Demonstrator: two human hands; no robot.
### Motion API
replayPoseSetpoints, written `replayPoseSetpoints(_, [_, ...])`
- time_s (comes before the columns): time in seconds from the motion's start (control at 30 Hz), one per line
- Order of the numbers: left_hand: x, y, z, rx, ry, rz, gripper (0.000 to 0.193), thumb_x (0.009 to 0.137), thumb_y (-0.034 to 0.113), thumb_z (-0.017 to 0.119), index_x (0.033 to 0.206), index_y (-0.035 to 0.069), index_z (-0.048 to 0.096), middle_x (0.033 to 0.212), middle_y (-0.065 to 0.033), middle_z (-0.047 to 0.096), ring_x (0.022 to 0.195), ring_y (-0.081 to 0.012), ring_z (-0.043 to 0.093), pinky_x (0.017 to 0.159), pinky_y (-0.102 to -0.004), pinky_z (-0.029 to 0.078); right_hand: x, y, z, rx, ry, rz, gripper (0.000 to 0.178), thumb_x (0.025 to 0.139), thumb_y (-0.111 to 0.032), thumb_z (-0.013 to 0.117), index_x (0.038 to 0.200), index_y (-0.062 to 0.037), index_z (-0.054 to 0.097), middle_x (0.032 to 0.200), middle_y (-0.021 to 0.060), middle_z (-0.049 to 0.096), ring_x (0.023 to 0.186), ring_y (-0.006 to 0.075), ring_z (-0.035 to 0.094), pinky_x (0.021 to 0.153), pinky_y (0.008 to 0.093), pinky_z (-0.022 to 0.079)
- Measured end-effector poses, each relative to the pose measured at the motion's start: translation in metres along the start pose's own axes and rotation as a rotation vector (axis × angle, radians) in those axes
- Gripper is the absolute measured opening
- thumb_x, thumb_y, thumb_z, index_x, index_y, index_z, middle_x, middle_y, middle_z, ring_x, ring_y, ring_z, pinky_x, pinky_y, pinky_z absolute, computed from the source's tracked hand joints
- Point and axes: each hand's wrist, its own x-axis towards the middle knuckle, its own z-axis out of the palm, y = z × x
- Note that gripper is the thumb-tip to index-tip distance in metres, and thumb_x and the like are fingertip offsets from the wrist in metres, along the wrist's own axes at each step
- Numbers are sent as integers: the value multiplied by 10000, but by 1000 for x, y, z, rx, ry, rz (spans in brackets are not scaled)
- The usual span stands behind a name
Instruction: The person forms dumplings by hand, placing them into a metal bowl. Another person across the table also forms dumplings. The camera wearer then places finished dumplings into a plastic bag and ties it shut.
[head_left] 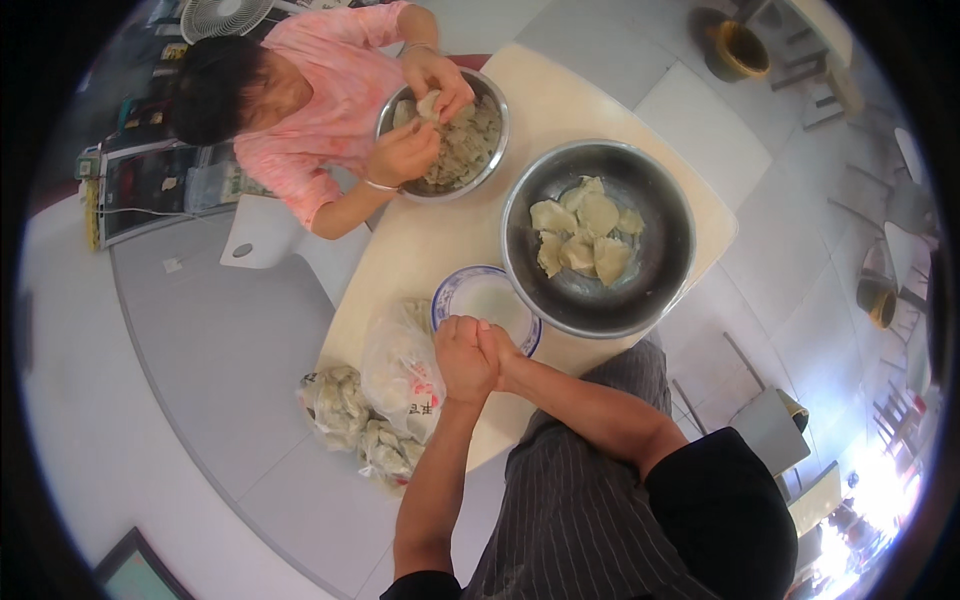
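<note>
My left hand (464, 358) and my right hand (508, 362) are clasped together above the near edge of a blue-rimmed white plate (486, 296). Both are closed, and whatever lies between the palms is hidden. Just beyond, to the right, stands a large metal bowl (657, 268) with several flattened, pale green pieces (598, 216) on its bottom. Left of my hands lies a clear plastic bag (398, 372) with printing on it. Two more bags (338, 404) of greenish, lumpy contents sit beside it at the table's edge.
Across the pale table (548, 100), a person in a pink top (325, 85) holds a pale piece over a smaller metal bowl (502, 130) heaped with greenish pieces (465, 150). A white chair (262, 235) stands at left, a stool (768, 432) at right, and a bin (740, 50) at far right.
</note>
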Motion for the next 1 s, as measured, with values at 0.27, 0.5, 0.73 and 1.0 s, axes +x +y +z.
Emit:
replayPoseSetpoints(0.27, [12, 0, 2, -56, -18, -82, 216, 880, 119, 516, 704, -6, 516, 702, -208, 523, 647, -386, 514, 587, -437, 410, 5, 1, 0, 91, 102, 114, 356, 959, -250, 364, 1074, 23, 560, 1026, 153, 605, 966, 259, 573, 836, 369, 476])
replayPoseSetpoints(0.5, [18, 3, 3, -50, -5, -181, 222, 875, 131, 508, 701, -7, 508, 648, -209, 509, 594, -387, 513, 545, -435, 403, 9, 8, 0, 71, 119, 114, 355, 956, -276, 373, 1055, -1, 574, 992, 141, 622, 928, 258, 602, 801, 372, 497])
replayPoseSetpoints(0.73, [26, 9, 4, -9, -31, -237, 224, 869, 128, 491, 693, -9, 486, 648, -218, 511, 586, -384, 512, 541, -434, 405, 7, 10, -2, -17, 82, 150, 284, 932, -292, 416, 940, -71, 594, 895, 76, 623, 818, 196, 606, 687, 322, 497])
replayPoseSetpoints(1.0, [28, 16, 2, -25, -34, -274, 203, 849, 111, 481, 691, -17, 478, 646, -222, 515, 579, -377, 505, 544, -430, 404, 0, 4, 6, -16, 109, 145, 296, 938, -288, 406, 965, -60, 593, 920, 91, 624, 842, 208, 606, 708, 330, 497])
